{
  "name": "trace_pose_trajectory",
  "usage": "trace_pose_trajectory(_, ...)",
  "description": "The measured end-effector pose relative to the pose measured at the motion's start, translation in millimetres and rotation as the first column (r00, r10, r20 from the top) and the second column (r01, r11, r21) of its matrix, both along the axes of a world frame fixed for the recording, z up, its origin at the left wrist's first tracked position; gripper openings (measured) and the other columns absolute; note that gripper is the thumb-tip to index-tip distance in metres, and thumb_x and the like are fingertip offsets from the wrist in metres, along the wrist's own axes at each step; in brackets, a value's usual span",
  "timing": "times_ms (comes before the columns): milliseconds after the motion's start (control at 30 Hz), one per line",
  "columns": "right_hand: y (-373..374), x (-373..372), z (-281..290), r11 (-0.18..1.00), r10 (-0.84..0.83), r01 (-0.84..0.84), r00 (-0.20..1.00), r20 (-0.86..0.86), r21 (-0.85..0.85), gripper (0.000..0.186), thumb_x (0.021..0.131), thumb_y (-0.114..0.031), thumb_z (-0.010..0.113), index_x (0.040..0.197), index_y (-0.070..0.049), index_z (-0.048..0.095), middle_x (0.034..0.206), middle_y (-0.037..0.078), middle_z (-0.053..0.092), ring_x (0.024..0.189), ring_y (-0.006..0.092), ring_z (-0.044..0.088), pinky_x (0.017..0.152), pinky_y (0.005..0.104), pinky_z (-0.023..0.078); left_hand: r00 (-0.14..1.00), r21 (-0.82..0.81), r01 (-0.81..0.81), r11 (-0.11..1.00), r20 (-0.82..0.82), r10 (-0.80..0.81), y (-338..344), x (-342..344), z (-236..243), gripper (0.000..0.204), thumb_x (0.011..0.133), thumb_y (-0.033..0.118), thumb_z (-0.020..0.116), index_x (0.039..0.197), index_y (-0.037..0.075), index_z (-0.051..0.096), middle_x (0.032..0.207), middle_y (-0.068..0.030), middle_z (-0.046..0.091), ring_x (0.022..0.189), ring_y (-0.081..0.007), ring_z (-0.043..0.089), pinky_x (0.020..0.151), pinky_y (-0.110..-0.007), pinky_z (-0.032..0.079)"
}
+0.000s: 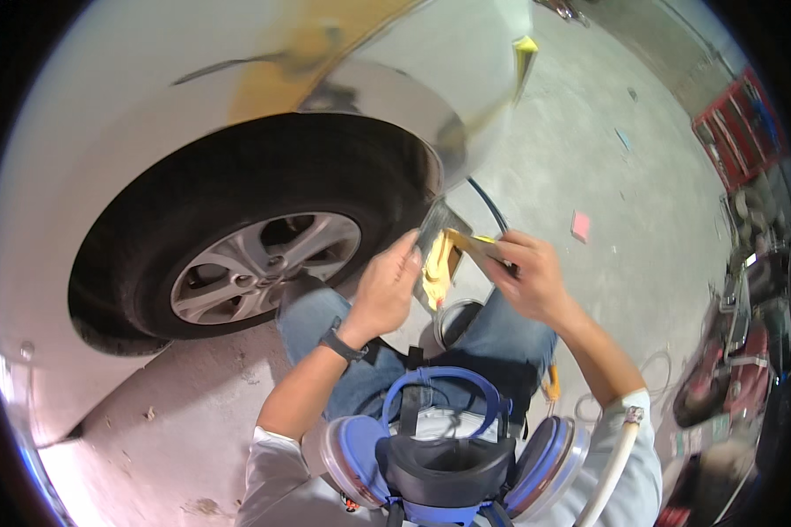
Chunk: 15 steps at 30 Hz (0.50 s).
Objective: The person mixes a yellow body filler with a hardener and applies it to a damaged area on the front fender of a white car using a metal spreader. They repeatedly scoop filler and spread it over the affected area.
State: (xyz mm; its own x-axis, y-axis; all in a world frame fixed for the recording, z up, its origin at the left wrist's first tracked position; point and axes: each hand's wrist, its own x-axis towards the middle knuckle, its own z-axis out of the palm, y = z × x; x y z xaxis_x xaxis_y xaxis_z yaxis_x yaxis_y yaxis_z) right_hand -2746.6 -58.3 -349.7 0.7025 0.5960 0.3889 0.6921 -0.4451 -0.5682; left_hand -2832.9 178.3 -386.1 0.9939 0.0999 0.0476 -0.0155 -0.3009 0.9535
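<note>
- Left hand (385, 290) is gripping the mixing board (429, 228) by its left edge; a slackening grip could tip it, dropping yellow filler paste (437, 266) onto the jeans (503, 335).
- The paste is lying on the board between both hands, looking thick, creamy, unevenly smeared.
- Right hand (529, 270) is pinching a spreader (478, 249), its blade apparently meeting the paste.

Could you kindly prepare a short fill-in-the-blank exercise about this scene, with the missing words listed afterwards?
1. The left hand holds a flat board bearing paste whose colour is ____.
2. A dark watch is worn on the person's ____ wrist.
3. To the right of the right hand, which grips a flat tool, a small rectangle lies on the floor, coloured ____.

Missing words: yellow; left; pink.
</note>
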Motion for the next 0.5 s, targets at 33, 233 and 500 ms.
trace_pose_trajectory(33, -1.0, -1.7, -1.7, 0.988, 0.152, -0.152, 0.988, 0.007, 0.032, 0.007, 0.083, -0.003, 0.075, 0.088, 0.001, 0.072, 0.078, 0.014, 0.061, 0.064, 0.0310, 0.063, 0.055, 0.0397, 0.047, 0.999, 0.017, -0.034, 0.999, 0.023, 0.033, 1.0, 1.6, -2.4, 0.041, 0.109, 0.021, 0.046, 0.140, -0.004, 0.057, 0.117, -0.0279, 0.070, 0.111, -0.0419, 0.068, 0.094, -0.042, 0.051)
trace_pose_trajectory(233, -1.6, -4.5, -6.2, 0.988, 0.156, -0.155, 0.988, -0.012, 0.009, 0.010, 0.082, -0.005, 0.076, 0.091, -0.002, 0.072, 0.084, 0.013, 0.064, 0.070, 0.0336, 0.065, 0.059, 0.0417, 0.051, 0.998, 0.027, -0.054, 0.998, -0.030, 0.055, 11.5, 1.3, -11.3, 0.040, 0.111, 0.017, 0.047, 0.144, -0.002, 0.059, 0.115, -0.0067, 0.074, 0.102, -0.0082, 0.064, 0.091, -0.026, 0.050)
trace_pose_trajectory(500, 1.7, -4.7, -11.3, 0.986, 0.168, -0.167, 0.985, -0.034, 0.026, 0.009, 0.081, -0.004, 0.074, 0.088, -0.002, 0.069, 0.083, 0.013, 0.062, 0.077, 0.0347, 0.065, 0.063, 0.0432, 0.052, 0.995, 0.039, 0.038, 0.998, 0.092, -0.042, 4.3, -4.1, -13.1, 0.043, 0.111, 0.019, 0.048, 0.146, -0.005, 0.057, 0.120, -0.0060, 0.072, 0.104, -0.0083, 0.064, 0.090, -0.025, 0.051)
